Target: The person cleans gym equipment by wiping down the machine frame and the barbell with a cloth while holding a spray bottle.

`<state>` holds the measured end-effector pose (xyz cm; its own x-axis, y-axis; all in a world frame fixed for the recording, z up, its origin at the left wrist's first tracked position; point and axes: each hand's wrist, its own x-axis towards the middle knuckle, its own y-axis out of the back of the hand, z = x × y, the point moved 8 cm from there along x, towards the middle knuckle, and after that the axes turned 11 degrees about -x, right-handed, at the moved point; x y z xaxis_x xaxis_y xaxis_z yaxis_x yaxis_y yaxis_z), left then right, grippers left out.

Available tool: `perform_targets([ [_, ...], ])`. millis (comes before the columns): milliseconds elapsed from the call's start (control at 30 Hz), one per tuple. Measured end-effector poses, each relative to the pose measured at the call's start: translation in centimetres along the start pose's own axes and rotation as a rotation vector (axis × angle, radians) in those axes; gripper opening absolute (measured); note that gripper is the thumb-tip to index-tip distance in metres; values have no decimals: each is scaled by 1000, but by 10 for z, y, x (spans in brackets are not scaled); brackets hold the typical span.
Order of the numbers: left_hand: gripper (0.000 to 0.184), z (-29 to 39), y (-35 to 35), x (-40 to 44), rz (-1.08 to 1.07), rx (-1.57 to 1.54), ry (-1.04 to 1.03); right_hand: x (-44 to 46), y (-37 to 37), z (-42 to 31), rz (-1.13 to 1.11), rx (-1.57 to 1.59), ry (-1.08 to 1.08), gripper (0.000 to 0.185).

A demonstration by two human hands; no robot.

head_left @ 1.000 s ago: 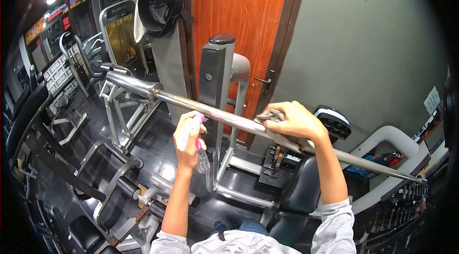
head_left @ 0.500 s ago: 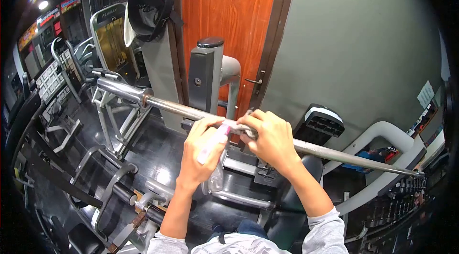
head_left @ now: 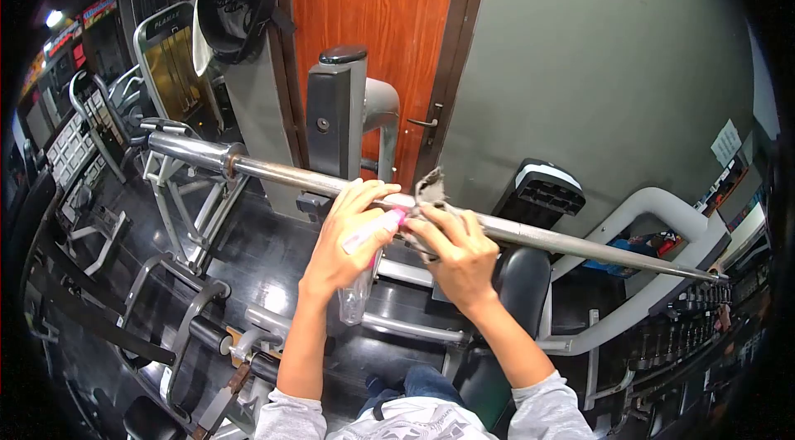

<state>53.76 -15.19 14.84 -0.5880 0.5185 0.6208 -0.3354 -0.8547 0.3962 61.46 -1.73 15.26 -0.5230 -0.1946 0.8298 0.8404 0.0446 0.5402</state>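
A long steel barbell runs across the view in front of me, its thick chrome sleeve at the left end. My left hand is closed round a clear spray bottle with a pink and white trigger head, just on my side of the bar. Some fingers of that hand reach up to the bar. My right hand grips a crumpled grey rag at the middle of the bar. One corner of the rag stands up above the bar. The bottle's head is close beside the rag and partly covered by my fingers.
Behind the bar rises a grey machine post, before a reddish wooden door. A black padded bench lies below the bar at right. Gym machines fill the left, and a dumbbell rack stands at far right.
My right hand has turned and lowered, and the rag now shows above the bar. The left hand's fingers have opened out somewhat along the bar. The whole view has shifted slightly.
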Motion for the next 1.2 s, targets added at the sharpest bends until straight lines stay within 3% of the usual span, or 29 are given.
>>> perform_targets([
  [233, 48, -7, 4, 2, 21, -122, 51, -35, 7, 10, 54, 168, -137, 31],
  [300, 47, -7, 2, 1, 43, -117, 37, -71, -2, 35, 87, 527, -467, 32],
  [367, 47, -8, 2, 2, 68, -107, 23, -116, -45, 46, 52, 942, -827, 20],
  [433, 45, -7, 3, 1, 69, -123, 5, -139, -78, 36, 43, 1443, -1378, 24],
  [500, 43, -10, 3, 0, 66, -115, -2, -152, -117, 22, -86, 1802, -1629, 27],
  [567, 43, -10, 4, 2, 69, -123, 18, -116, -122, 7, -164, 1822, -1348, 27],
  [633, 48, -11, 5, 4, 37, -117, 63, -81, -129, -13, -167, 2185, -1199, 27],
  [700, 51, -11, 5, 4, 21, -128, -2, -68, -134, -29, -236, 2556, -1240, 28],
  [767, 49, -10, 4, 4, 47, -127, 7, -73, -128, -22, -237, 2267, -1273, 28],
  [833, 48, -9, 7, 4, 78, -132, 16, -78, -114, -15, -148, 2632, -1253, 30],
  [967, 45, -3, 2, 2, 7, -108, 14, -106, -89, 21, -224, 2368, -1149, 37],
  [1033, 45, -2, 0, 0, -2, -105, 1, -107, -68, 29, -113, 2762, -1121, 30],
  [1100, 47, -3, -2, 0, 13, -72, 0, -117, -56, 44, 65, 2765, -1267, 29],
  [1133, 49, -6, -4, -1, 19, -66, -12, -128, -58, 58, 121, 2508, -1313, 27],
  [1167, 49, -6, -6, -2, 18, -73, -13, -131, -54, 56, 124, 2501, -1315, 27],
  [1200, 50, -7, -6, -2, 20, -52, -12, -140, -50, 61, 115, 2135, -1438, 26],
])
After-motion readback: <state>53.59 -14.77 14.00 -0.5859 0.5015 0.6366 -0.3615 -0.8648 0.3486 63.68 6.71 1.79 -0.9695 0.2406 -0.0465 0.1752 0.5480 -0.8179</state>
